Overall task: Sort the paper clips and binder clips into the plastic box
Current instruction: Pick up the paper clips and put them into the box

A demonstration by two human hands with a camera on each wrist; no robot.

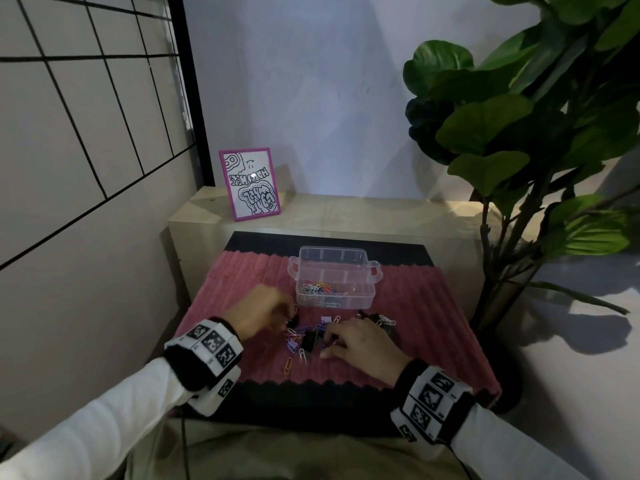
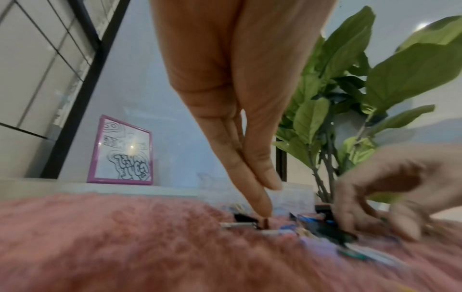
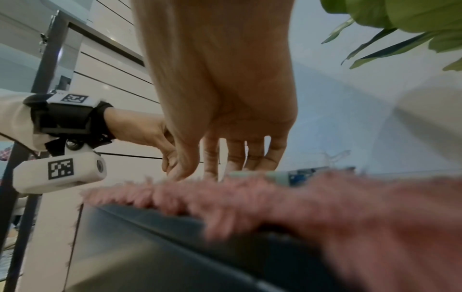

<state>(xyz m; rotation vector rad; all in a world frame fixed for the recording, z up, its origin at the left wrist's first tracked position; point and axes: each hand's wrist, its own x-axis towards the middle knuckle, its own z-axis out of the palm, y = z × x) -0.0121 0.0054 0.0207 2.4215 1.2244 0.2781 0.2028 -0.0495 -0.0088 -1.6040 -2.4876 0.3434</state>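
Note:
A clear plastic box (image 1: 349,300) stands on the pink mat, with coloured paper clips (image 1: 316,287) in its front-left compartment. Just in front of it lies a pile of paper clips and binder clips (image 1: 304,336). My left hand (image 1: 289,318) reaches down at the pile's left edge; in the left wrist view its straight fingers (image 2: 261,205) touch a small black binder clip (image 2: 245,218). My right hand (image 1: 329,341) sits on the pile's right side, fingers and thumb curled down round a black binder clip (image 2: 346,236). In the right wrist view its fingertips are hidden behind the mat's fur.
The pink furry mat (image 1: 422,327) lies on a black surface. An orange paper clip (image 1: 288,365) and a white one (image 1: 303,355) lie loose toward me. More clips (image 1: 381,319) sit right of the pile. A pink picture frame (image 1: 250,183) stands behind; a leafy plant (image 1: 512,140) rises at right.

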